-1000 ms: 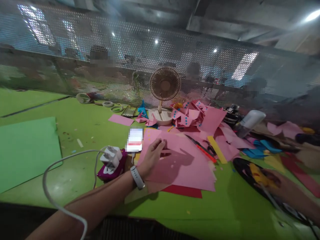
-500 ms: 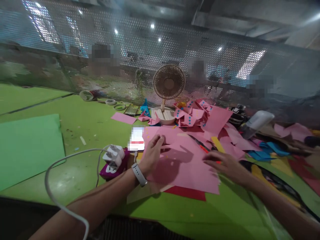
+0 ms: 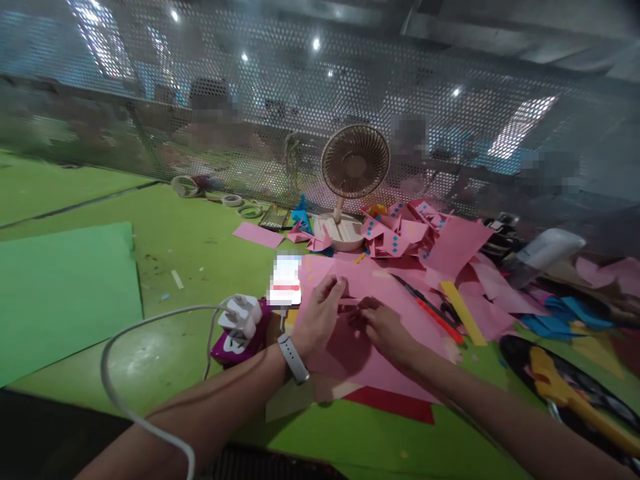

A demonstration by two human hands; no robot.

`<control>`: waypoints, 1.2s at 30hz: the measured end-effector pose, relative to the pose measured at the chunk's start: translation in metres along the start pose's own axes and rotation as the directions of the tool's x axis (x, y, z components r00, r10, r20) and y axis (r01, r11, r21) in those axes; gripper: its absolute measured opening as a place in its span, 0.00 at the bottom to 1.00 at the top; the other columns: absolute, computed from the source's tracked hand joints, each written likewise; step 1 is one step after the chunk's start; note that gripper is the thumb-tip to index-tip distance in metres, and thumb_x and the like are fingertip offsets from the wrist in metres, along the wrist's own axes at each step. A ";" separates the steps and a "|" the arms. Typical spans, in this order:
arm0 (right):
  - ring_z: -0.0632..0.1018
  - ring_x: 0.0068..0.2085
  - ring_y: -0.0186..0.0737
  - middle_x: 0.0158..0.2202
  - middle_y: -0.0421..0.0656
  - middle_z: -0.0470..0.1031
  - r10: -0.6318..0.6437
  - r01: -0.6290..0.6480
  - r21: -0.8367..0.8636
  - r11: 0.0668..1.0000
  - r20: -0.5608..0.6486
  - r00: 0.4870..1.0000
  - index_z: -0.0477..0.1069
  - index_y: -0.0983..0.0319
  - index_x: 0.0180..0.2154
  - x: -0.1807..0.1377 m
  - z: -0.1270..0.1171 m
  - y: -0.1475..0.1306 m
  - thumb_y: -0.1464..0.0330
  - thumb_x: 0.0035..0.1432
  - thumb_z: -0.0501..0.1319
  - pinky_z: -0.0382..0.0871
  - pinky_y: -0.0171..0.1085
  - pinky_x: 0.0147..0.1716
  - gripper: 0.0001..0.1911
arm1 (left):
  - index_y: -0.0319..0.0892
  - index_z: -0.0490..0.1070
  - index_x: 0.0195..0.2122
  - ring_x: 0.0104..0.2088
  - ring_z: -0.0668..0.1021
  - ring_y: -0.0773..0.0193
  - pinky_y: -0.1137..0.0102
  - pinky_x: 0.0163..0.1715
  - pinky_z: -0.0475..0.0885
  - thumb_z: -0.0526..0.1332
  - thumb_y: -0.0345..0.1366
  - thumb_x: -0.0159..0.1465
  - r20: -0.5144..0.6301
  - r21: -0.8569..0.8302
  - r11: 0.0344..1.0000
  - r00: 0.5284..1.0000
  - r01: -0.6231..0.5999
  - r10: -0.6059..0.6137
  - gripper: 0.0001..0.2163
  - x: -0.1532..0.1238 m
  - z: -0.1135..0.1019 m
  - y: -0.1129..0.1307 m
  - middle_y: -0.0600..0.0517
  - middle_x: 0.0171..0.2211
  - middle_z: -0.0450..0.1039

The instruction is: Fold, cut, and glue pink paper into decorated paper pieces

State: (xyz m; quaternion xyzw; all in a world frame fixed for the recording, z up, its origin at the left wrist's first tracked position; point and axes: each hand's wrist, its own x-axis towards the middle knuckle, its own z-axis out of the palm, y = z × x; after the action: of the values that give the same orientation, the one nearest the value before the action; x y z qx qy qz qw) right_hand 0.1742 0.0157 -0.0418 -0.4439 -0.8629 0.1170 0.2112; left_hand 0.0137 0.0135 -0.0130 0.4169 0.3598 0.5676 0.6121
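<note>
My left hand (image 3: 320,317) lies on a big pink paper sheet (image 3: 395,293) on the green table, its fingertips pinching a raised fold of the paper. My right hand (image 3: 383,327) is right beside it, fingers curled onto the same fold, the two hands almost touching. A white band sits on my left wrist. A red sheet (image 3: 395,403) pokes out from under the pink one.
A small fan (image 3: 353,170) stands behind a pile of dotted pink cut-outs (image 3: 400,233). A white charger and cable (image 3: 240,317) on a purple object lie left of my hands, next to a phone (image 3: 286,288). A green sheet (image 3: 60,293) lies far left. A perforated metal screen (image 3: 250,113) backs the table.
My right hand came in from the right edge and moved left across the pink sheet to meet the left hand. The left hand stayed on the paper. The view shifted slightly.
</note>
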 end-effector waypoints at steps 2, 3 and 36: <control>0.72 0.41 0.42 0.38 0.45 0.73 -0.031 0.032 -0.062 0.998 0.014 0.999 0.74 0.61 0.36 0.000 0.002 0.001 0.79 0.57 0.54 0.64 0.41 0.45 0.13 | 0.42 0.63 0.28 0.26 0.68 0.71 0.77 0.26 0.67 0.61 0.47 0.59 0.001 0.005 1.000 1.000 -0.002 0.002 0.14 -0.001 0.001 0.001 0.57 0.25 0.60; 0.72 0.42 0.42 0.38 0.46 0.73 -0.040 0.041 -0.081 0.996 0.019 0.999 0.74 0.62 0.36 0.000 0.003 0.001 0.80 0.57 0.54 0.64 0.41 0.45 0.13 | 0.41 0.63 0.28 0.26 0.68 0.71 0.77 0.26 0.67 0.61 0.47 0.58 0.001 0.005 1.000 1.000 -0.005 0.005 0.14 -0.001 0.001 0.002 0.57 0.25 0.60; 0.73 0.35 0.38 0.33 0.43 0.73 0.286 -0.109 0.377 0.920 -0.452 0.845 0.71 0.62 0.33 0.006 -0.051 -0.034 0.65 0.59 0.58 0.67 0.37 0.36 0.07 | 0.45 0.69 0.45 0.42 0.73 0.59 0.57 0.44 0.73 0.65 0.42 0.57 0.127 -0.106 0.994 0.992 0.030 -0.016 0.16 -0.018 0.013 -0.010 0.48 0.44 0.68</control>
State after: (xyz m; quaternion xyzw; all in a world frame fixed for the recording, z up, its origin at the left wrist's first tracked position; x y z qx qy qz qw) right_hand 0.1703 0.0019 0.0184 -0.5037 -0.6947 0.1658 0.4860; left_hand 0.0280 -0.0060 -0.0180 0.4141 0.2940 0.5516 0.6617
